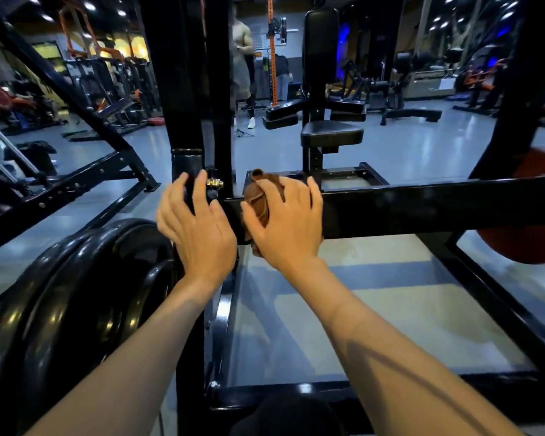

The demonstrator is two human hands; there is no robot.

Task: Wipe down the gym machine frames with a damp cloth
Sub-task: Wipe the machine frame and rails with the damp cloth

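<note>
Glossy black painted metal frame (406, 206); soft, creased brown cloth (258, 199); shiny brass-coloured bolt (215, 183); glossy black weight plates (76, 294)

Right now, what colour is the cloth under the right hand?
Brown crumpled cloth, head view.

Glossy grey floor (422, 146) reflecting ceiling spotlights (88, 6). Black padded seat machine (331, 133) mid-room. Orange upright rack (272, 51) behind. Black weight plates (76, 294) lower left. Blue glow (343, 36) on far wall.
</note>
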